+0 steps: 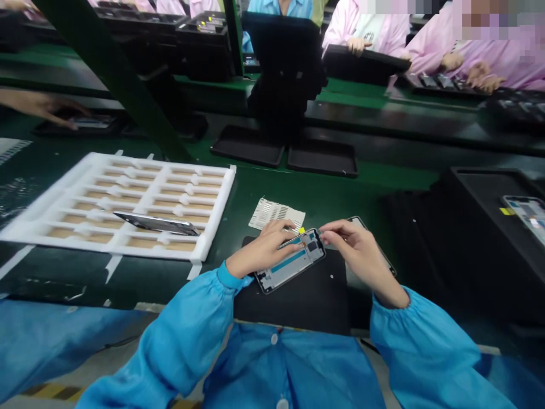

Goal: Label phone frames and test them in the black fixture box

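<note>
An open phone frame with its inner parts showing lies tilted on a black mat in front of me. My left hand is curled over its upper left edge and holds it. My right hand pinches at the frame's top right corner, near a small yellow tab. What the right fingers grip is too small to make out. Under the right hand a second dark phone part shows in part.
A white foam tray with slots lies at the left, one phone panel resting across it. A small white ribbed sheet lies behind the mat. Black trays and a tray with another phone frame stand behind and right. Other people work across the belt.
</note>
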`<act>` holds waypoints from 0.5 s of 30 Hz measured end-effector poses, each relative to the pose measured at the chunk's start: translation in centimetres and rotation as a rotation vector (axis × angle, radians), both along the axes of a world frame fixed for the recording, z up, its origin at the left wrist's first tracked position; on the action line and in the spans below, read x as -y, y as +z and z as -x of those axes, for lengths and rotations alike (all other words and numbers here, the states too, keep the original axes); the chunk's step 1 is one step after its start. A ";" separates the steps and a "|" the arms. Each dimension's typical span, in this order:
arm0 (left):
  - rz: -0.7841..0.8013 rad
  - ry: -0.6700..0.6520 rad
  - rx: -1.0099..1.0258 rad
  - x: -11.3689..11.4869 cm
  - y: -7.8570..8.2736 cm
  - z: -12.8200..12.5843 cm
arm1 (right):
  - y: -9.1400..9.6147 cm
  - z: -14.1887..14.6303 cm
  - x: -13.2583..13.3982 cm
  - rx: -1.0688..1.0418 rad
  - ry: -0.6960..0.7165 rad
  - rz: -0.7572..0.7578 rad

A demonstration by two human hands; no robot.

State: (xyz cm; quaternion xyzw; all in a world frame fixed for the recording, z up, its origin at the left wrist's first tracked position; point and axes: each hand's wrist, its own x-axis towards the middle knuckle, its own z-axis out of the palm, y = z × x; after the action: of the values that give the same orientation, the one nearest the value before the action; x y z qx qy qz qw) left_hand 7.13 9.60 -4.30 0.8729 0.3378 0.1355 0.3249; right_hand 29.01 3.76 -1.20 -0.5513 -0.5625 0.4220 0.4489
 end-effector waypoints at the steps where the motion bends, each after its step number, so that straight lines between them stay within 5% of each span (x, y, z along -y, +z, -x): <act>1: 0.003 -0.009 0.003 -0.2 -0.1 0.0 | -0.5 0.0 0.2 -0.023 -0.002 0.019; 9: -0.018 -0.080 0.039 -0.1 0.2 -0.1 | -2.1 -0.3 0.3 -0.133 -0.032 0.033; 15: -0.096 -0.062 -0.009 1.3 1.8 0.2 | -1.0 0.5 1.7 -0.132 0.012 0.041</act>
State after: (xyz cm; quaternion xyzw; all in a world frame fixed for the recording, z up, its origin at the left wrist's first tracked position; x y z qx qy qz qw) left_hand 6.93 8.26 -2.50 0.8981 0.3052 0.1376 0.2851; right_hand 28.53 2.04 -2.23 -0.5278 -0.5263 0.4716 0.4712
